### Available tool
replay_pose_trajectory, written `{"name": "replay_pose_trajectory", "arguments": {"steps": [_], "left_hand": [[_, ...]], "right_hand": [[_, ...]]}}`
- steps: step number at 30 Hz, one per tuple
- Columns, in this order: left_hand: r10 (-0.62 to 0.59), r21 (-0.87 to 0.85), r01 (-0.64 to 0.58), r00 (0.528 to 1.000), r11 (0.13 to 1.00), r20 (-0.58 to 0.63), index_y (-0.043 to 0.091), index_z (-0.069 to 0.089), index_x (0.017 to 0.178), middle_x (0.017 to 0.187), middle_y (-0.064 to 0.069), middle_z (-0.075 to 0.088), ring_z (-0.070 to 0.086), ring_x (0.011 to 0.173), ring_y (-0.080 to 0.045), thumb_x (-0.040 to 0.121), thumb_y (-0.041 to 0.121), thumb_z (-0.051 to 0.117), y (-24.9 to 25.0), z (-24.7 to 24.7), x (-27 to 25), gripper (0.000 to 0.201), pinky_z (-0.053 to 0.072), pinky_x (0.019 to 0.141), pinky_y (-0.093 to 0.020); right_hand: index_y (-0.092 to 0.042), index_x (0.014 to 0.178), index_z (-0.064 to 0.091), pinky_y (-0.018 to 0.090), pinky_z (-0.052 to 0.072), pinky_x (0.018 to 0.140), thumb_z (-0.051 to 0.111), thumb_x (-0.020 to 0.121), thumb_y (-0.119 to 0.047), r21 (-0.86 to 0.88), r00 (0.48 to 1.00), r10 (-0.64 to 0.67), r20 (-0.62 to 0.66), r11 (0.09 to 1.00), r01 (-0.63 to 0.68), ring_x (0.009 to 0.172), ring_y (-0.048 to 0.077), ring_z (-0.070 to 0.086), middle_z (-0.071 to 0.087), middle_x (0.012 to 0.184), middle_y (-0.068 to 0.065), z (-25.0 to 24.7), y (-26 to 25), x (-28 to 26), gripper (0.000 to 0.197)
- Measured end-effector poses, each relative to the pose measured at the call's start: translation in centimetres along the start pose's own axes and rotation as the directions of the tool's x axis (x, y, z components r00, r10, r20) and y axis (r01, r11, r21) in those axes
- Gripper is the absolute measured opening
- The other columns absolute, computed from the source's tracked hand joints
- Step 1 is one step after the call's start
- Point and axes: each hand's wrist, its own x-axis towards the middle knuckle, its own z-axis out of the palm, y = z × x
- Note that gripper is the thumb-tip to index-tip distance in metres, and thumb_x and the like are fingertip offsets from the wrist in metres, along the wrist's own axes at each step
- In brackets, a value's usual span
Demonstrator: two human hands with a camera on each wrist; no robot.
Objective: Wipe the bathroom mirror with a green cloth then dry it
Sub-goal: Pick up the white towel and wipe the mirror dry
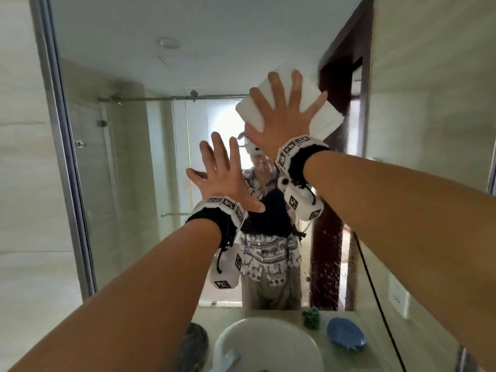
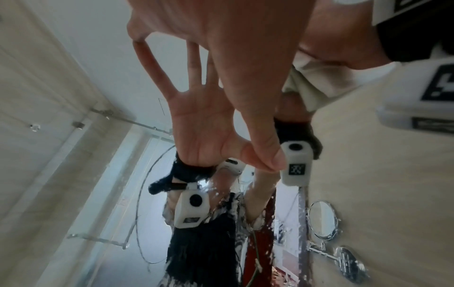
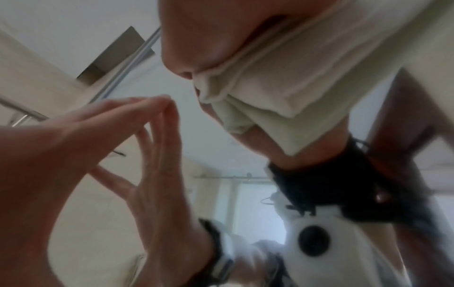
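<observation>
The bathroom mirror [image 1: 134,76] fills the head view. My right hand [image 1: 281,114] presses a folded white cloth [image 1: 326,119] flat against the glass at the upper right, fingers straight and spread. In the right wrist view the white cloth [image 3: 294,87] lies between my palm and the mirror. My left hand [image 1: 225,181] rests flat on the glass lower left of it, fingers spread, holding nothing; the left hand [image 2: 245,58] meets its own reflection. A crumpled green cloth [image 1: 311,318] lies on the counter right of the basin. Water droplets [image 1: 326,264] speckle the lower right glass.
A white basin [image 1: 268,345] sits below the mirror, with a blue dish [image 1: 346,331] to its right and a dark object [image 1: 193,345] to its left. A black cable [image 1: 375,291] hangs at the right. A round shaving mirror [image 2: 321,219] juts from the wall.
</observation>
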Motion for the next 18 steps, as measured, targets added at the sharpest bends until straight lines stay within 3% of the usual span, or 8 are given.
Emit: {"name": "replay_pose_trajectory", "arguments": {"steps": [3, 6, 8, 14, 18], "left_hand": [[0.005, 0.051, -0.004, 1.000, 0.999, -0.009, 0.025, -0.027, 0.150, 0.155, -0.007, -0.036, -0.025, 0.145, -0.036, 0.042, 0.079, 0.077, -0.1, -0.6, -0.2, 0.159, 0.013, 0.106, -0.074], [0.078, 0.119, -0.070, 0.995, 0.990, -0.066, 0.023, -0.006, 0.153, 0.161, -0.007, -0.011, -0.002, 0.148, -0.035, 0.052, 0.067, 0.082, -1.5, -2.0, -0.5, 0.142, 0.029, 0.106, -0.064], [0.091, 0.158, -0.074, 0.991, 0.985, -0.102, 0.021, -0.001, 0.153, 0.160, -0.003, -0.001, 0.005, 0.147, -0.032, 0.056, 0.063, 0.083, -3.5, -3.1, -0.6, 0.135, 0.030, 0.109, -0.060], [-0.059, 0.242, 0.056, 0.998, 0.969, 0.007, 0.018, -0.018, 0.154, 0.162, -0.005, -0.020, -0.010, 0.150, -0.033, 0.052, 0.077, 0.076, -10.4, -3.8, -0.2, 0.150, 0.017, 0.115, -0.063], [-0.076, 0.261, 0.055, 0.994, 0.964, 0.074, 0.022, -0.027, 0.151, 0.158, -0.006, -0.032, -0.023, 0.146, -0.034, 0.050, 0.079, 0.075, -13.6, -3.8, -0.1, 0.154, 0.009, 0.115, -0.067]], "right_hand": [[-0.042, 0.151, 0.011, 0.081, 0.001, 0.099, 0.017, 0.086, -0.074, 0.012, 0.999, -0.026, -0.026, 1.000, 0.026, 0.147, 0.041, -0.008, 0.001, 0.163, -0.001, 0.6, -0.8, 0.1, 0.073], [-0.039, 0.152, 0.013, 0.079, 0.003, 0.101, 0.014, 0.087, -0.077, 0.031, 0.991, -0.120, -0.061, 0.992, 0.122, 0.148, 0.039, -0.004, 0.005, 0.163, -0.001, 1.8, -1.1, -1.7, 0.075], [-0.038, 0.153, 0.013, 0.079, 0.005, 0.101, 0.014, 0.089, -0.076, 0.017, 0.977, -0.202, -0.064, 0.979, 0.204, 0.149, 0.038, -0.003, 0.004, 0.164, 0.000, 2.5, -1.4, -3.1, 0.075], [-0.036, 0.155, 0.009, 0.078, 0.005, 0.102, 0.014, 0.092, -0.072, -0.033, 0.942, -0.334, -0.028, 0.942, 0.333, 0.149, 0.037, -0.009, -0.001, 0.164, 0.000, 4.1, -2.9, -6.5, 0.072], [-0.036, 0.155, 0.010, 0.078, 0.005, 0.102, 0.018, 0.092, -0.072, -0.066, 0.873, -0.487, 0.019, 0.871, 0.487, 0.148, 0.037, -0.011, -0.003, 0.164, -0.001, 5.1, -4.2, -9.0, 0.073]]}}
